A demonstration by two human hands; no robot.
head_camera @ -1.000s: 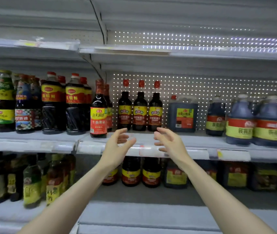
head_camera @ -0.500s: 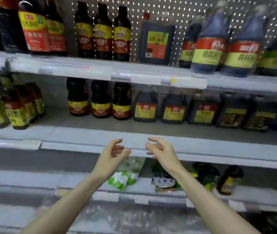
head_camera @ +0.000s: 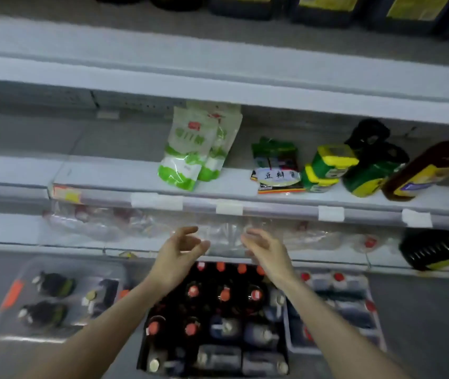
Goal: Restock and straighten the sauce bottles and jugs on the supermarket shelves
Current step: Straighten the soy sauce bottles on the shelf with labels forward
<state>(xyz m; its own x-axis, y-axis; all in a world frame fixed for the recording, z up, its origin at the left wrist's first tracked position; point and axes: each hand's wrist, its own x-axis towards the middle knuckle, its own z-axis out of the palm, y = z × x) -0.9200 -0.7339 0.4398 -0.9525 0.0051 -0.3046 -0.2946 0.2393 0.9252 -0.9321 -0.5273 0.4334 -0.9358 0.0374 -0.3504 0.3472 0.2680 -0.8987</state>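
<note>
Left hand (head_camera: pixel 176 258) and right hand (head_camera: pixel 268 254) have dropped from higher shelves, hovering open-fingered and empty over red-capped bottles (head_camera: pixel 224 294) in the black crate (head_camera: pixel 144 351) before the lowest shelf (head_camera: pixel 26 233) edge, probably to fetch stock.

Red-capped dark bottles (head_camera: pixel 224 294); green-white pouches (head_camera: pixel 187 151); yellow-lidded green tubs (head_camera: pixel 329 165).

Matt, pale-painted shelves (head_camera: pixel 108 173), seemingly metal, carry glossy green-and-white plastic pouches (head_camera: pixel 187 149) and a smooth, shiny brown bottle (head_camera: pixel 425 170). White paper price tags (head_camera: pixel 228 208) sit in a clear plastic rail (head_camera: pixel 280 212). Below, crinkled transparent plastic film (head_camera: pixel 103 225) catches the light. Dark bottles (head_camera: pixel 207 307) wear glossy red plastic caps (head_camera: pixel 224 294) beside a clear plastic tray (head_camera: pixel 53 296).
</note>
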